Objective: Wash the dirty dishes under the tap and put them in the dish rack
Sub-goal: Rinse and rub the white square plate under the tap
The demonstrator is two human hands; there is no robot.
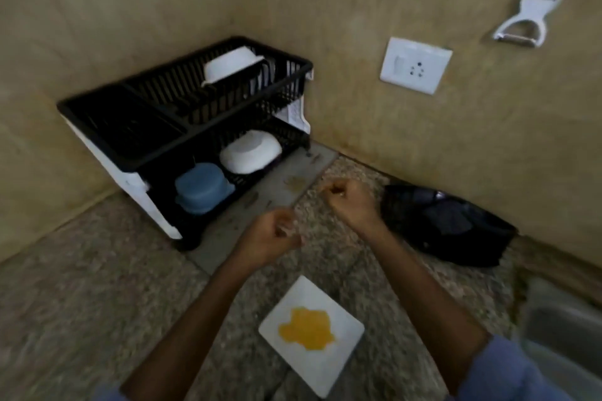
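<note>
One plate [306,293]: found nearest on the bench [97,286], flat, square and white, with a yellow stain [308,329] pooled at its middle; it is untouched and well apart from the rack.
Sink [560,335]: glimpsed at the near right edge, beside the bench; no tap is shown.
Left grip [277,234]: held above the bench beyond the plate, fingers curled in, nothing seen to be held.
Right grip [348,202]: raised a little farther off and to the right, closed into a loose fist, likewise seen to hold nothing; the fingertips are blurred.
Bag [446,221]: black, laid on the bench to the right, near the wall.
Rack [107,127]: set in the far corner, two tiers; an upper bowl [233,67] is propped on the top tier, and a lower bowl [250,151] and a blue tub [203,187] are turned down on the bottom tier.
Step in hand: judged to be the start of the plate's turn, since it is not yet picked up or washed.
Next move: it is judged that a grip must be opened, lowered to the plate and slid under an edge. The plate must be kept level so the stain is not spilled, then carried right to the sink.
</note>
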